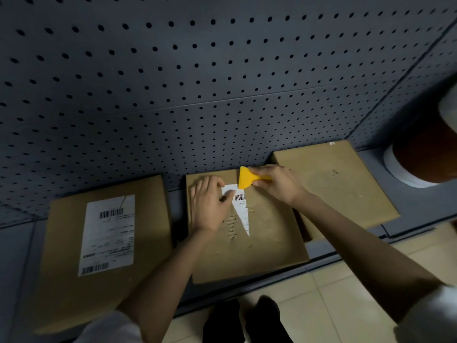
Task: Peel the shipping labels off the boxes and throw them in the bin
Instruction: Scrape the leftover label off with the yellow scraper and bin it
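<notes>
Three flat cardboard boxes lie on a dark shelf. The left box (61, 280) carries a whole white shipping label (108, 233). On the middle box (272, 243) only a torn white strip of label (241, 206) with a barcode is left, amid scraped patches. My left hand (210, 206) rests on this box and pinches the strip's loose upper end. My right hand (279, 184) grips a yellow plastic scraper (247, 178), its blade at the strip's top edge. The right box (346, 184) bears no label, only scuffs.
A grey pegboard wall (197, 70) rises right behind the boxes. At the far right stands a round bin (420, 159) with a white rim. Beige floor tiles (346, 293) and my dark feet (244, 320) show below the shelf edge.
</notes>
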